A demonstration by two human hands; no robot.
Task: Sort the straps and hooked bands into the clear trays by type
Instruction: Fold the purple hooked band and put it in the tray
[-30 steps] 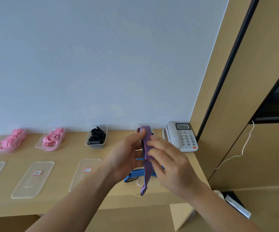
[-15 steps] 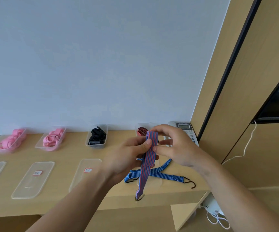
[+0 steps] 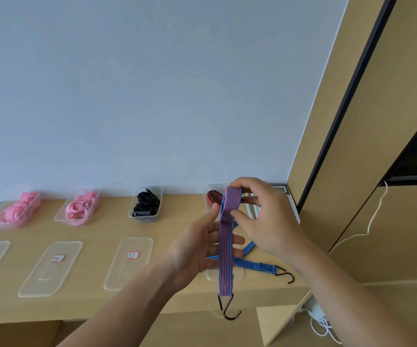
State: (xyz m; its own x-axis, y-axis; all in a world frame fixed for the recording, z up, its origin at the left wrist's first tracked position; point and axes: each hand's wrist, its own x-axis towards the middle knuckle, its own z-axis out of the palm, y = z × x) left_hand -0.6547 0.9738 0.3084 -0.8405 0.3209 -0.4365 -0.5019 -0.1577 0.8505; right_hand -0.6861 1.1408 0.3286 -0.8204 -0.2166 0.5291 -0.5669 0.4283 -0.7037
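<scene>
Head view: held red-blue striped band (image 3: 225, 249) in both hands, above front part of desk (image 3: 102, 229). Pinched its folded top w/ right hand (image 3: 265, 216), fingers curled over the fold, thumb on front side. Pressed the strip w/ thumb of left hand (image 3: 199, 249), other fingers nearly straight behind it. Let the rest hang straight down, black hooks (image 3: 230, 311) below desk edge. Saw blue band (image 3: 255, 265) lying on desk under the hands. At back, in a row: pink-strap trays (image 3: 14, 209), black-strap tray (image 3: 146, 205), red-band tray (image 3: 213, 196) just behind the fold. Nearer: labelled clear lids (image 3: 129, 261), flat.
</scene>
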